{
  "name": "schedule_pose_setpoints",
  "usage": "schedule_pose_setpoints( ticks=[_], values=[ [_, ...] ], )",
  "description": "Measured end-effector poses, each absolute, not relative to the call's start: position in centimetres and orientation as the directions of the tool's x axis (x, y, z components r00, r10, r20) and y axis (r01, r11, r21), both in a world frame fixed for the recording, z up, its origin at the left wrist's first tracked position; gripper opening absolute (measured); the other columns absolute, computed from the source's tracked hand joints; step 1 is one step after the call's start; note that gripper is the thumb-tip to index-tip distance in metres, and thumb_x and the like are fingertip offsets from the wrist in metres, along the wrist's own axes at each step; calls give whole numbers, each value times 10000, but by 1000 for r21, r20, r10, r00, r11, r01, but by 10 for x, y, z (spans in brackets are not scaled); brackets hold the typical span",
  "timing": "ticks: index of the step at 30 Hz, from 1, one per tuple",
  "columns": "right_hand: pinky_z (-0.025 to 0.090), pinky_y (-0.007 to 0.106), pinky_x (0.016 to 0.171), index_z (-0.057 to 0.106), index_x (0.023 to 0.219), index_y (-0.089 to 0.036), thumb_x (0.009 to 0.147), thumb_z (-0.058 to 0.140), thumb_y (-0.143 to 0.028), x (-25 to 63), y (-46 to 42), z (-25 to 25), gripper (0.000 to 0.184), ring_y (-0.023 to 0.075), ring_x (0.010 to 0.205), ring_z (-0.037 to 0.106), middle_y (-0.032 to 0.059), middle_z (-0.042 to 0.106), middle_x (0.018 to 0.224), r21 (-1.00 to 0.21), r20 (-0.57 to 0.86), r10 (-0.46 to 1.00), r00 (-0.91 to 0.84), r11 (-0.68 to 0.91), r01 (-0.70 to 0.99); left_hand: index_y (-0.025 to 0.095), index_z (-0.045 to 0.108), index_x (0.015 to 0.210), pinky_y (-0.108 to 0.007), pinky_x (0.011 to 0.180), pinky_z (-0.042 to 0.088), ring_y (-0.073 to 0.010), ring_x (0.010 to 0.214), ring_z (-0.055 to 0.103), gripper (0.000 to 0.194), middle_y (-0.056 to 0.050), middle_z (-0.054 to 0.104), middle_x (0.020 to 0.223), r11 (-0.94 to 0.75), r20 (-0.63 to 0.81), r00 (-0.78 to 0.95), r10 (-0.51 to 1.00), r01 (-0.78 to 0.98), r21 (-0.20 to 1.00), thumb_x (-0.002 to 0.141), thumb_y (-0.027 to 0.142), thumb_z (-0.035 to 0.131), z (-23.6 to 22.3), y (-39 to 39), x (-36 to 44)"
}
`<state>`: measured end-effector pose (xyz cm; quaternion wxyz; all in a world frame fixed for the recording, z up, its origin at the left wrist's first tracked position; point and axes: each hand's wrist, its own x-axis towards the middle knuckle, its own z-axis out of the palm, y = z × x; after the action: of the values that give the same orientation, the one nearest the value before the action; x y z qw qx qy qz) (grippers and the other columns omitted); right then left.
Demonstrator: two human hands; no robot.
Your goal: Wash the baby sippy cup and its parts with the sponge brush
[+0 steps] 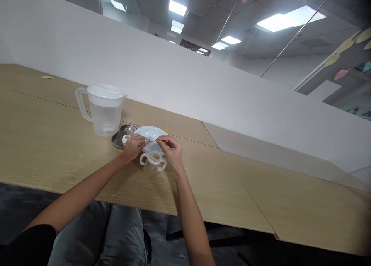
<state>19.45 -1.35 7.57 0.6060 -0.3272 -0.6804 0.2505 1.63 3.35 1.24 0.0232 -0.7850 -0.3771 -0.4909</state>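
Observation:
My left hand (pixel 132 148) and my right hand (pixel 171 150) are raised close together over a white plate (pixel 147 133). Between them is a small round translucent plastic piece (pixel 149 141), probably a cup fitting, held in my left fingertips. My right fingertips pinch a thin stem (pixel 155 140) that reaches into it. Just below my hands stands a clear two-handled baby cup (pixel 152 167) with no lid. Left of my left hand, a small white cap (pixel 125 139) lies on a dark metal dish (pixel 118 140).
A clear plastic pitcher (pixel 104 117) with a white lid stands on the wooden table (pixel 58 142) behind the dish. A small yellow object (pixel 165 131) peeks out behind the plate. A white partition (pixel 174 76) runs along the table's far edge. My knees are below the near edge.

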Motion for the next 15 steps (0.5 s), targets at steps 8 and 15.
schedule_pose_setpoints(
  ticks=[8, 15],
  values=[
    [463, 238, 585, 738, 788, -205, 781, 683, -413, 198, -9, 71, 216, 119, 635, 592, 43, 733, 819, -707, 660, 741, -120, 668, 232, 197, 743, 885, -325, 782, 476, -180, 802, 632, 348, -53, 751, 858, -746, 826, 201, 527, 575, 336, 972, 384, 463, 22, 25, 19],
    [425, 230, 542, 748, 799, -202, 806, 664, -389, 196, -1, 60, 205, 95, 554, 511, 32, 721, 768, -656, 683, 717, -142, 687, 313, 205, 737, 904, -322, 766, 476, -173, 776, 616, 329, -41, 749, 850, -783, 833, 240, 499, 537, 314, 968, 395, 476, 29, 18, 23]
  ],
)
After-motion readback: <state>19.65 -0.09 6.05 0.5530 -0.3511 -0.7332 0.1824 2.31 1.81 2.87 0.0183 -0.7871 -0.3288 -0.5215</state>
